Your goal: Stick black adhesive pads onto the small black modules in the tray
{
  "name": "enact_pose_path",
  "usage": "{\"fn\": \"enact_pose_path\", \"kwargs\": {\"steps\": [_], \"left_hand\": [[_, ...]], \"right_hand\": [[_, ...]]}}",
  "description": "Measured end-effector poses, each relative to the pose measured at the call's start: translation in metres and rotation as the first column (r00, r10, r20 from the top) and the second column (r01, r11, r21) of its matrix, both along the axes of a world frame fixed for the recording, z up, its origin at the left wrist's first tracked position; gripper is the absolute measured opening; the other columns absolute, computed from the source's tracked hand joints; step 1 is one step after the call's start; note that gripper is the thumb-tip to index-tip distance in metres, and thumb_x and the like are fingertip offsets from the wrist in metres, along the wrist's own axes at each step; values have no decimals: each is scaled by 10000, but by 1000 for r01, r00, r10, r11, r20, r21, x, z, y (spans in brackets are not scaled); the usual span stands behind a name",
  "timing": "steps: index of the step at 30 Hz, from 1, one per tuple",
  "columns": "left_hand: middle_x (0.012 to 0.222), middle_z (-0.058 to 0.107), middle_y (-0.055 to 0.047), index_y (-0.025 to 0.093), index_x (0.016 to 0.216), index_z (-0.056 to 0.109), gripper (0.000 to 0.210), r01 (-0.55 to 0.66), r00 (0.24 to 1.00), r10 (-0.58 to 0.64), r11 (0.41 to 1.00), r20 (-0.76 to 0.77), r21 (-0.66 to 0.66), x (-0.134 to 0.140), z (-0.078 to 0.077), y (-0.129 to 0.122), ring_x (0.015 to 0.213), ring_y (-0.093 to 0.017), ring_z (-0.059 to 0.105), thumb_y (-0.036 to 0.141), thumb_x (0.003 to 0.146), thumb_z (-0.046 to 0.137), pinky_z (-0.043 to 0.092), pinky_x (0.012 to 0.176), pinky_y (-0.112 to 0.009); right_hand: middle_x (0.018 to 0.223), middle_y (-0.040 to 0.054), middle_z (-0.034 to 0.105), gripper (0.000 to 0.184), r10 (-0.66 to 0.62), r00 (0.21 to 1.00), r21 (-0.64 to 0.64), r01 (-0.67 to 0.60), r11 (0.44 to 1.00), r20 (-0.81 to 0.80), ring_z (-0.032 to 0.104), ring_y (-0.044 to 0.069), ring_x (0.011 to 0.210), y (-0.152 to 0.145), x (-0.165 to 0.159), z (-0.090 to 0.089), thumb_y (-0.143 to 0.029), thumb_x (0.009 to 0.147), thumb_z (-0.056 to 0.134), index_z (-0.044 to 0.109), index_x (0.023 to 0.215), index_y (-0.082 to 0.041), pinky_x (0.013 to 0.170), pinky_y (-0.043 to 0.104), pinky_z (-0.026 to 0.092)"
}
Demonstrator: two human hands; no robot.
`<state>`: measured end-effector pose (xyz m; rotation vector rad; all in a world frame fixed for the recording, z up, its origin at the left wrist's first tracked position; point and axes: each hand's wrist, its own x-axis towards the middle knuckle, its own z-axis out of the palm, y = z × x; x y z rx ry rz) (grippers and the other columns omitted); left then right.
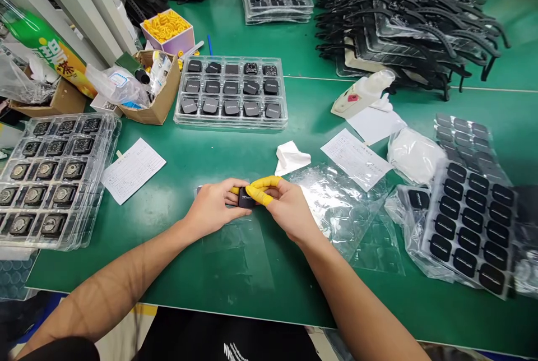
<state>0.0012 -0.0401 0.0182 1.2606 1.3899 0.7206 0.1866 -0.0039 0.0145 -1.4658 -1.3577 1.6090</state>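
Note:
Low over the middle of the table, a small black square smartwatch case (246, 198) with pale lettering on its face sits between my two hands. My left hand (215, 207) pinches it from the left with thumb and fingers; a bit of yellow finger cover shows behind. Yellow covers wrap the thumb and forefinger of my right hand (290, 207), and these fingers close on the case's right edge and upper corner. Clear plastic film (235, 260) lies on the table beneath my hands. A crumpled white cloth (292, 158) rests just beyond the right hand.
Ahead stands a clear tray (230, 122) of black watch cases. More watch trays (54, 181) are stacked at left. At right are a sheet of black stickers (471, 226), handwritten papers (356, 159) and a white bottle (363, 92). Black straps (403, 19) pile up behind.

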Motion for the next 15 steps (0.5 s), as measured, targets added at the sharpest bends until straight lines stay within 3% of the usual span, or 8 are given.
{"fn": "enact_pose_path", "kwargs": {"steps": [2, 3, 5, 7, 8, 10, 12, 15], "left_hand": [[927, 828, -33, 218, 1231, 708, 580, -13, 1000, 13, 1000, 24, -13, 0, -1, 0, 901, -229, 805, 201, 684, 898, 650, 924, -384], [926, 825, -35, 219, 1223, 709, 570, -24, 999, 25, 999, 47, -24, 0, -1, 0, 900, -231, 804, 203, 685, 896, 650, 920, -390], [947, 820, -45, 217, 1209, 710, 556, -42, 993, 47, 998, 112, -45, -2, -2, -1, 915, -233, 800, 211, 684, 893, 647, 922, -400], [959, 814, -55, 207, 1200, 704, 564, -60, 981, 72, 996, 179, -70, -3, -3, 0, 916, -231, 795, 211, 670, 897, 645, 917, -404], [951, 811, -59, 200, 1199, 699, 575, -72, 975, 88, 994, 203, -84, -4, -3, 0, 904, -227, 794, 211, 661, 903, 646, 909, -405], [937, 808, -63, 188, 1199, 690, 599, -96, 965, 122, 988, 231, -120, -4, -3, 3, 881, -219, 791, 211, 646, 916, 645, 902, -407], [916, 804, -59, 185, 1189, 687, 598, -118, 962, 150, 982, 230, -148, -3, -3, 4, 861, -213, 788, 212, 641, 922, 643, 898, -412], [930, 799, -56, 182, 1167, 682, 610, -128, 955, 169, 976, 245, -174, -1, -1, 3, 879, -216, 785, 207, 613, 936, 633, 921, -421]], "right_hand": [[1133, 126, 714, 440, -35, 983, 233, -9, 972, 182, 712, 251, 936, -4, 4, -1, -576, 818, 754, 728, 1074, -219, 808, 440, 627], [1255, 148, 668, 451, -80, 956, 388, -37, 921, 282, 694, 277, 1038, -7, 7, -2, -557, 860, 720, 710, 1169, -229, 854, 471, 621], [1472, 155, 538, 480, -89, 889, 641, -252, 725, 450, 576, 342, 1293, -12, 13, -4, -527, 901, 691, 664, 1310, -277, 1014, 549, 553], [1581, 121, 453, 500, 9, 793, 685, -532, 498, 609, 412, 390, 1456, -16, 18, -8, -523, 916, 676, 629, 1379, -339, 1137, 610, 432], [1612, 115, 426, 508, 26, 734, 650, -616, 444, 678, 354, 410, 1491, -17, 20, -10, -512, 933, 653, 603, 1413, -353, 1152, 637, 391], [1660, 150, 359, 534, -74, 655, 595, -626, 503, 752, 275, 453, 1521, -19, 23, -14, -457, 986, 567, 520, 1499, -318, 1124, 694, 358], [1678, 189, 315, 577, -174, 641, 608, -553, 570, 747, 239, 484, 1527, -18, 23, -16, -425, 997, 534, 460, 1547, -266, 1098, 714, 351], [1640, 156, 412, 548, -111, 692, 638, -575, 513, 713, 323, 460, 1508, -16, 21, -17, -409, 975, 577, 508, 1507, -297, 1124, 670, 352]]}}
